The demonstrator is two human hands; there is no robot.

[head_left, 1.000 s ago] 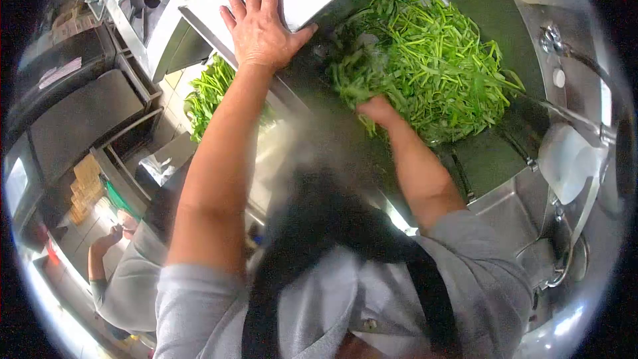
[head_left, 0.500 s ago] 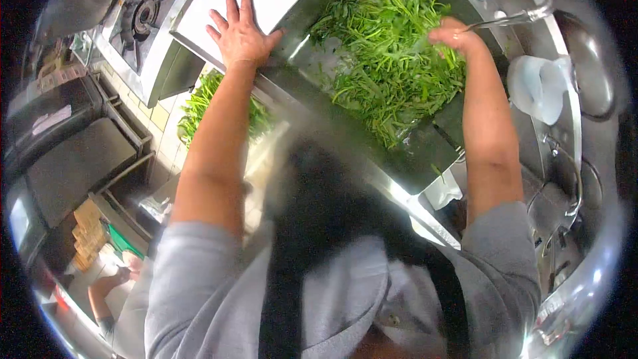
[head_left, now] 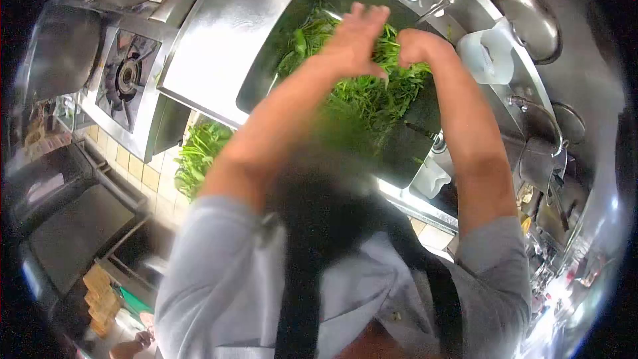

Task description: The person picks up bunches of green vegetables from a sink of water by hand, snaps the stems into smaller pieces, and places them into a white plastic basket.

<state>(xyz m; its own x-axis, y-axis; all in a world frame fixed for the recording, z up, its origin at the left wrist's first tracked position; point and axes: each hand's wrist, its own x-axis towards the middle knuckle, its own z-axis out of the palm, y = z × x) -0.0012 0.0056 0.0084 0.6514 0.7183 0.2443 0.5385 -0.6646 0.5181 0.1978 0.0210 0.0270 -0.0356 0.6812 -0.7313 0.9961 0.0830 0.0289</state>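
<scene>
Leafy greens lie in a heap in the steel sink. Over the heap's upper part is my left hand, its fingers spread and slightly blurred, with nothing held. My right hand is at the right side of the greens, fingers curled down; what they grip, if anything, is hidden beneath the hand. The tap stands just behind my right hand. More greens show below the counter edge, left of my left forearm.
A steel counter adjoins the sink, with a gas burner farther left. To the right are a white plastic container and a round metal pan. Part of another person's hand shows at bottom left.
My left hand has left the counter and moved right, over the greens. My right hand has shifted slightly left, and the stream near it no longer shows. The view has turned.
</scene>
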